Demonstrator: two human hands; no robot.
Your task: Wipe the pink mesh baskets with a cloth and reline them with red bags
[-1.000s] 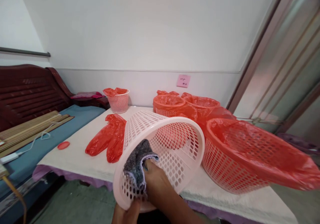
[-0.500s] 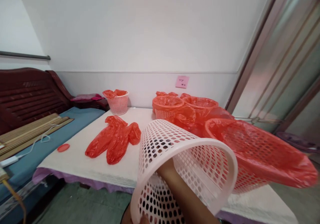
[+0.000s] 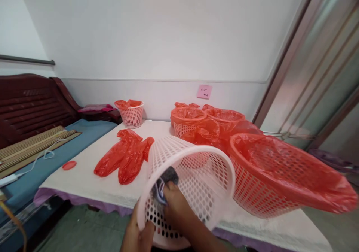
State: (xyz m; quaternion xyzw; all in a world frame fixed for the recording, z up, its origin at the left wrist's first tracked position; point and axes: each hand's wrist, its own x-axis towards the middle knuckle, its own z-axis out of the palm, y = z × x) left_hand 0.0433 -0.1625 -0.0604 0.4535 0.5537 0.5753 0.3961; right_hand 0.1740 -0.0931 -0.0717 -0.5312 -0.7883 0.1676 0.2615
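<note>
A white perforated plastic basket (image 3: 209, 149) lies tilted on its side at the table's front, its mouth facing me. My left hand (image 3: 141, 229) grips the rim at the lower left, thumb over the edge. Reaching inside the basket, my right hand (image 3: 172, 199) is closed on a dark grey cloth (image 3: 169, 175) with a white and blue part, pressed to the inner left wall. Just right of it stands a larger basket (image 3: 260, 192) lined with a red plastic bag (image 3: 303, 166). Red plastic bags (image 3: 130, 162) lie crumpled on the table to the left.
More red-lined baskets (image 3: 189, 119) stand at the back right, and a small one (image 3: 131, 115) at the back left. A red ring-like piece (image 3: 69, 165) lies near the left edge of the white-covered table (image 3: 84, 177). A wooden bench (image 3: 33, 106) is at the left.
The white basket has shifted left and down. My right hand has drawn back toward the mouth, so the grey cloth in it now shows. More of my left hand is visible on the rim.
</note>
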